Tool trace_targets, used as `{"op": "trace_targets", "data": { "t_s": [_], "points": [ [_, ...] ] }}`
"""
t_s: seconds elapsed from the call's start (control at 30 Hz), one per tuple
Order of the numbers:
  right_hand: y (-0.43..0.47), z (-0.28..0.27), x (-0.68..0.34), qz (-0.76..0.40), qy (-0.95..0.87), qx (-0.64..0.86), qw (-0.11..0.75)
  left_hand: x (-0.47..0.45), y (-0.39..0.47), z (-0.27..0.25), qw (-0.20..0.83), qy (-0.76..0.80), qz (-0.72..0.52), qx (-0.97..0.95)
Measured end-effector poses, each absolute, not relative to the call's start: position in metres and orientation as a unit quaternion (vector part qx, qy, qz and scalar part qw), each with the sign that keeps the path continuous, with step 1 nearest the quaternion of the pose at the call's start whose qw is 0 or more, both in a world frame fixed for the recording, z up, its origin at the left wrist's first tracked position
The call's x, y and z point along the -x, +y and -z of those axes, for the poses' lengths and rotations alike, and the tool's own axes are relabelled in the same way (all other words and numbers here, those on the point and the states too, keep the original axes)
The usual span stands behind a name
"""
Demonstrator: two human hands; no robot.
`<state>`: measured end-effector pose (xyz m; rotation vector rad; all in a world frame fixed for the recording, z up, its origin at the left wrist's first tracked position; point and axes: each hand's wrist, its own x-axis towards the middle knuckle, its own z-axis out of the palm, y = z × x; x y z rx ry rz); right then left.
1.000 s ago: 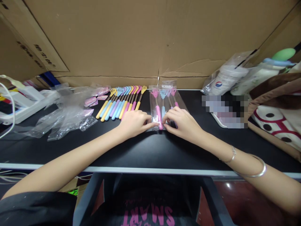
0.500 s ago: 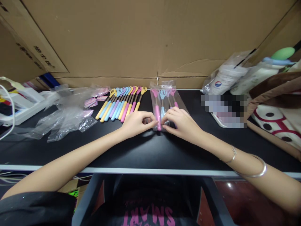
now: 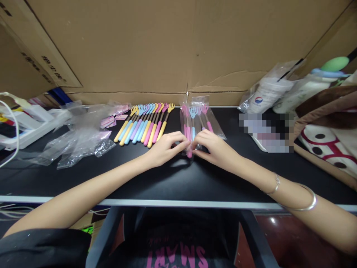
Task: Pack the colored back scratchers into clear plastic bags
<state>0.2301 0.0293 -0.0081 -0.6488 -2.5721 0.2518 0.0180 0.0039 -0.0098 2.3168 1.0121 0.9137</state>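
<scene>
A pink back scratcher (image 3: 187, 131) lies in a clear plastic sleeve in front of me, its claw end pointing away. My left hand (image 3: 167, 147) pinches the near end of that sleeve from the left side. From the right, my right hand (image 3: 214, 148) has thumb and fingers closed at the same end, beside the pink handle tip. Bagged blue (image 3: 193, 115) and pink (image 3: 207, 118) back scratchers lie just beyond my right hand, which partly covers them. Left of the sleeve, several loose back scratchers (image 3: 143, 128) in yellow, blue, purple and pink form a row.
Empty clear bags (image 3: 80, 130) and pink cards (image 3: 108, 121) are spread at the left, near a white plastic rack (image 3: 30, 130). At the right stand a bagged cup (image 3: 263, 95), a blurred-out item (image 3: 266, 132) and a cloth bag (image 3: 326, 145). Cardboard (image 3: 156, 48) walls the back.
The near end of the sleeve with the pink back scratcher has shifted slightly towards me. My fingers have come closer together around it. The loose row stays in place.
</scene>
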Motion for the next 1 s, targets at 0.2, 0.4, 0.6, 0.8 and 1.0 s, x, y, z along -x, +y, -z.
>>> {"op": "trace_targets", "data": {
  "t_s": [0.2, 0.4, 0.6, 0.8, 1.0],
  "points": [
    [0.034, 0.007, -0.236, -0.095, -0.935, 0.230, 0.252, -0.015, 0.004, 0.009, 0.214, 0.322, -0.344, -0.856],
    [0.035, 0.004, -0.238, -0.078, -0.939, 0.238, 0.236, -0.016, 0.002, 0.011, 0.179, 0.299, -0.294, -0.890],
    [0.035, -0.001, -0.239, -0.002, -0.934, 0.269, 0.233, -0.017, 0.000, 0.016, 0.063, 0.316, -0.239, -0.916],
    [0.035, -0.013, -0.243, 0.034, -0.932, 0.268, 0.241, -0.018, 0.001, 0.020, -0.028, 0.304, -0.227, -0.925],
    [0.026, -0.020, -0.243, -0.033, -0.960, 0.212, 0.179, -0.015, 0.003, 0.019, -0.149, 0.307, -0.228, -0.912]
  ]
}}
